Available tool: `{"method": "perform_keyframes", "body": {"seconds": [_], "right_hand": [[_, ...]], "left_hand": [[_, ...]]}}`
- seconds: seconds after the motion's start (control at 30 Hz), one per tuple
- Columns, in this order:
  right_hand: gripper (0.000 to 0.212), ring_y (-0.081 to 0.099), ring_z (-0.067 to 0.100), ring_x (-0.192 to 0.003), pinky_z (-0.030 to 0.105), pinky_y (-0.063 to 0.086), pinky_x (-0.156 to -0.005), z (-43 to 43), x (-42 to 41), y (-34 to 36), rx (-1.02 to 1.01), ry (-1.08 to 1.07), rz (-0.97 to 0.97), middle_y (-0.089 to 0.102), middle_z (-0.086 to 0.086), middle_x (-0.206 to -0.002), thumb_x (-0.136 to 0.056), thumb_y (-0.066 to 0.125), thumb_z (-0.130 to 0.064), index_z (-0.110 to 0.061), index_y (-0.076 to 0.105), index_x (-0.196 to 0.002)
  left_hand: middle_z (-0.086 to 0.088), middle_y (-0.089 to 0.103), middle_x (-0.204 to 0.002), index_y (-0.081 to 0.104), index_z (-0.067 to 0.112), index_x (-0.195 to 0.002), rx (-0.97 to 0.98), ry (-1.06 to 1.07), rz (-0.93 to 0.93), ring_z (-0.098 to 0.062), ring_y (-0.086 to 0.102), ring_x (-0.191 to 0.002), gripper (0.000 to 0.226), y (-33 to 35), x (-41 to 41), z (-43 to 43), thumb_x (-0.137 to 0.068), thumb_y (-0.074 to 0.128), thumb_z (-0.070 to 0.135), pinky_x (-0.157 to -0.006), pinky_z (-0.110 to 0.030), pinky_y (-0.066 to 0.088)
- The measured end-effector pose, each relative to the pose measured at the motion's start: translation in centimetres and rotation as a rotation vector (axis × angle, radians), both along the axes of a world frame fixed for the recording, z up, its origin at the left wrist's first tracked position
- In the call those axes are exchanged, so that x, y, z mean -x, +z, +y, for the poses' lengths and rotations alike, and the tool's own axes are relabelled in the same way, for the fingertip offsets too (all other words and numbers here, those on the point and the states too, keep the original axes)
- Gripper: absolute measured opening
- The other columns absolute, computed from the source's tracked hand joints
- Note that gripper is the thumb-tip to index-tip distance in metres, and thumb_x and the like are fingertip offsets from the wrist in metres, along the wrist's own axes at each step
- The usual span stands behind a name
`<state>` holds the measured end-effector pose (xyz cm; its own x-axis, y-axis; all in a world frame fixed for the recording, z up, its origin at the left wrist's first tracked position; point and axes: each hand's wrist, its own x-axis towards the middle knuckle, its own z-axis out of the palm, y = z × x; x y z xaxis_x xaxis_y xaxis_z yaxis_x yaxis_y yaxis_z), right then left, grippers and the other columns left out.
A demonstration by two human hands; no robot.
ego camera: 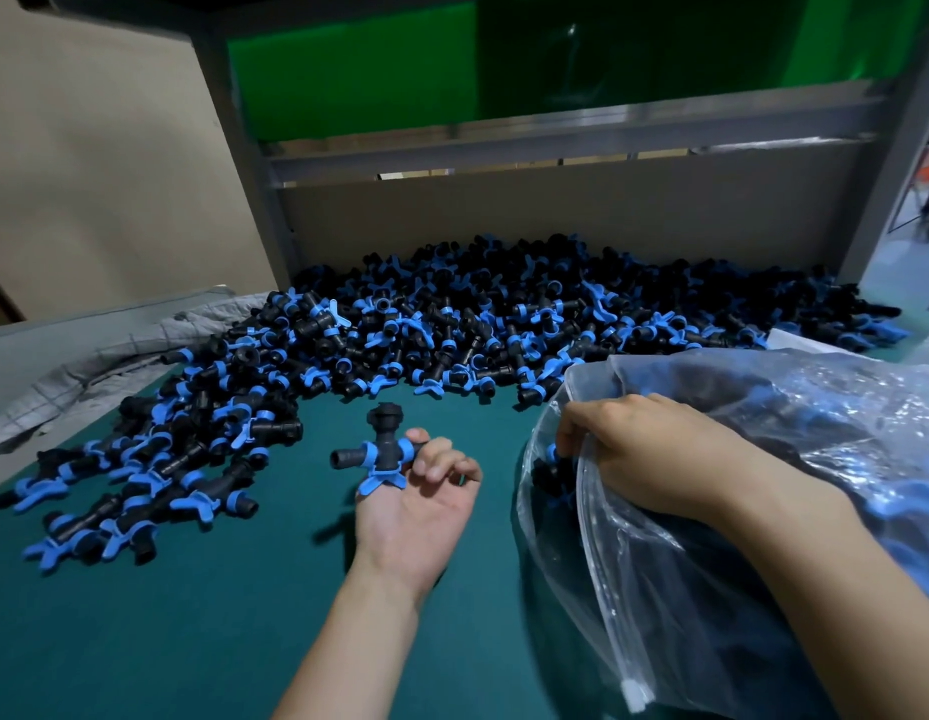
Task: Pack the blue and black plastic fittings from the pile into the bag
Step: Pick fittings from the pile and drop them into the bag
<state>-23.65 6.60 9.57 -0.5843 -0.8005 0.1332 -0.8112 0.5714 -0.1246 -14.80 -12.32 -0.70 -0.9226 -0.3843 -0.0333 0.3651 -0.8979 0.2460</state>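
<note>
A big pile of blue and black plastic fittings (452, 324) spreads across the back and left of the green table (192, 615). My left hand (421, 506), palm up at the table's middle, holds one tee-shaped fitting (382, 454) between thumb and fingers. On the right lies a clear plastic bag (763, 407) with several fittings inside. My right hand (634, 449) grips the bag's open edge at its mouth, with its fingertips curled over the rim.
A grey checked cloth (114, 356) lies crumpled at the left edge. A cardboard wall (556, 210) and a metal frame (504, 142) close off the back. The bag's zip strip (634, 691) hangs near the front right.
</note>
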Motion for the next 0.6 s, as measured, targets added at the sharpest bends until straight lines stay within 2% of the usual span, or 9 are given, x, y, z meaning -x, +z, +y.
{"method": "perform_keyframes", "body": {"seconds": [0.13,0.23,0.3,0.43,0.6], "right_hand": [[0.035,0.057,0.021,-0.101,0.032,0.035,-0.075,0.2,0.0,-0.2,0.006,0.001,0.009,0.065,-0.012,-0.113,-0.090,0.035,-0.015,-0.036,0.054,-0.109],[0.034,0.057,0.020,-0.100,0.033,0.037,-0.074,0.2,-0.1,0.0,0.011,0.001,0.012,0.065,-0.012,-0.113,-0.090,0.034,-0.015,-0.036,0.054,-0.108],[0.034,0.058,0.020,-0.099,0.032,0.035,-0.073,0.1,-0.1,0.0,0.015,0.003,0.012,0.066,-0.012,-0.113,-0.090,0.034,-0.015,-0.036,0.054,-0.108],[0.034,0.057,0.020,-0.099,0.031,0.031,-0.072,0.1,-0.1,-0.1,0.006,0.016,0.011,0.066,-0.010,-0.111,-0.090,0.034,-0.015,-0.036,0.054,-0.108],[0.031,0.058,0.019,-0.100,0.033,0.039,-0.075,0.1,-0.1,0.0,0.010,0.013,-0.006,0.066,-0.010,-0.108,-0.089,0.037,-0.015,-0.035,0.055,-0.101]], "left_hand": [[0.002,0.041,-0.069,0.059,0.015,-0.084,0.095,0.008,-0.061,-0.013,0.040,-0.058,0.006,0.3,0.2,0.0,-0.079,0.061,0.014,-0.062,-0.027,0.036],[0.003,0.057,-0.076,0.063,0.015,-0.101,0.341,0.197,-0.308,-0.009,0.049,-0.064,0.012,0.5,1.2,0.1,-0.097,0.051,0.015,-0.061,-0.024,0.037],[0.004,0.064,-0.081,0.062,0.016,-0.110,0.512,0.352,-0.425,-0.007,0.054,-0.069,0.014,0.2,1.6,0.4,-0.100,0.053,0.015,-0.061,-0.022,0.042],[0.006,0.067,-0.082,0.061,0.020,-0.109,0.716,0.458,-0.471,-0.005,0.058,-0.071,0.016,-0.4,1.5,1.0,-0.097,0.058,0.011,-0.063,-0.022,0.046],[0.006,0.068,-0.079,0.062,0.019,-0.108,0.760,0.421,-0.475,-0.005,0.058,-0.066,0.013,0.0,1.6,1.1,-0.098,0.057,0.012,-0.063,-0.024,0.045]]}}
